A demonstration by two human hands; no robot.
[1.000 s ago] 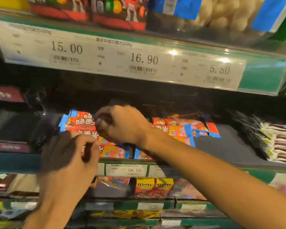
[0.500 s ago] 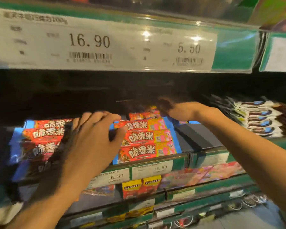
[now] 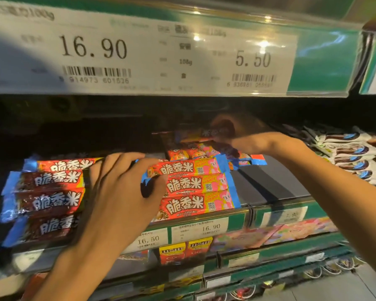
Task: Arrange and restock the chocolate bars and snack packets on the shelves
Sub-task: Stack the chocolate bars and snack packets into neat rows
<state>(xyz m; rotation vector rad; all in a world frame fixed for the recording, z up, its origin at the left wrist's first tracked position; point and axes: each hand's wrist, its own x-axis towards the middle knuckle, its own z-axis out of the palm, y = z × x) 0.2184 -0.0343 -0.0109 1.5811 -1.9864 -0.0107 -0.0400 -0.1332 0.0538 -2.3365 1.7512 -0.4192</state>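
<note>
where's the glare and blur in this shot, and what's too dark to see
Head view: ceiling lights glare off the upper price strip; the right hand and the bar in its grip are motion-blurred; the shelf back is too dark to read; the left hand and front bars are sharp; wide-angle bowing bends shelf edges.

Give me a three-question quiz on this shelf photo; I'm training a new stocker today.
1. True or false: the right hand holds a bar at the back of the shelf.
2. What does the left hand rest on: A) yellow boxes, B) red bars, C) white packets?
3. What price is on the shelf-edge tag below the pink-ended red bars?

Key: 1 true; 2 B; 3 16.90.
</note>
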